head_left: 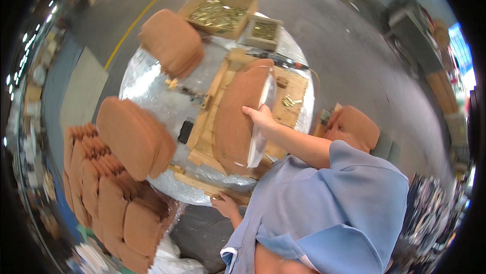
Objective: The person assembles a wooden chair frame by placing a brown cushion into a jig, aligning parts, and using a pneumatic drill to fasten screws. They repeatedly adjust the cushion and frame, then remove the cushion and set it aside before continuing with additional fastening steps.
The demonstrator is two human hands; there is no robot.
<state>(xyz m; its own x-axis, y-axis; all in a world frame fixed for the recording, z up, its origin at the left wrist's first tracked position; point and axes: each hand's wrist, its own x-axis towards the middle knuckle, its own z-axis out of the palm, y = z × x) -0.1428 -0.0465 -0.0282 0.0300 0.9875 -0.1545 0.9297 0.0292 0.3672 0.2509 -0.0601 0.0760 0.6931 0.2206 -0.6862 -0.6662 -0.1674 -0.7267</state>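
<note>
My right hand (260, 120) grips a brown fabric-covered cushion panel (238, 114) by its right side, thumb on the fabric. A white edge (257, 145) shows along that side, and the fingers behind it are hidden. The panel is tilted over a wooden jig (207, 137) on a round table wrapped in clear film (147, 81). At the table's near edge, my left hand (228, 208) has its fingers bent against a wooden strip (202, 185). Small brass-coloured metal pieces (291, 102) lie on the jig, right of the panel. A power tool (278, 61) lies behind it.
Brown panels are stacked at the table's far left (172, 41) and near left (134, 137). A carton of brass-coloured pieces (220, 14) and a smaller box (263, 32) stand at the back. Another tool (187, 91) and a black object (186, 131) lie left. More cushions (354, 127) sit right.
</note>
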